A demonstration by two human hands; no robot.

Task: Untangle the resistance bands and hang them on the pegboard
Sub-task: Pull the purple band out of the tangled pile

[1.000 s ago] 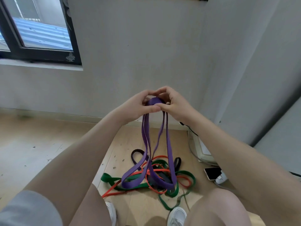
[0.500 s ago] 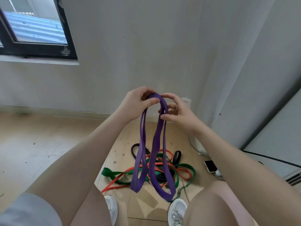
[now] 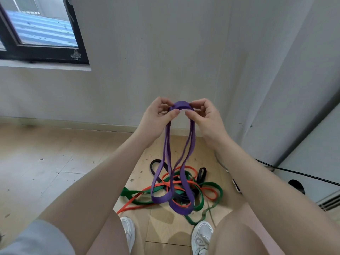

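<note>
Purple band (image 3: 181,105) held up in front of the wall (image 3: 165,52), folded double, top bend pinched from both sides. Left hand (image 3: 156,116): fingers (image 3: 161,103) curled over the left side of the bend, thumb pressed underneath, gripping the band. Right hand (image 3: 204,116): fingers (image 3: 199,103) curled over the right side of the bend, thumb tip just below, likewise gripping it. Hands close together, thumbs nearly touching under the arch. Four purple strands hanging down from the grip, ending in two loops side by side, the right loop lower; whether the loops touch the pile below cannot be told.

Pile of bands on the wooden floor (image 3: 46,162), between the feet and the wall: green band (image 3: 211,199) sprawled widest, reaching toward the right shoe; orange band (image 3: 128,206) trailing out toward the left shoe; black band (image 3: 155,162) looped at the far side of the pile; all still tangled together. White shoes (image 3: 201,234) at the near edge of the floor, bare knees framing the pile. Window (image 3: 42,30) at upper left of the wall. Black cable (image 3: 303,174) running along the floor at right, beside a phone (image 3: 236,185) partly hidden behind the right forearm.
</note>
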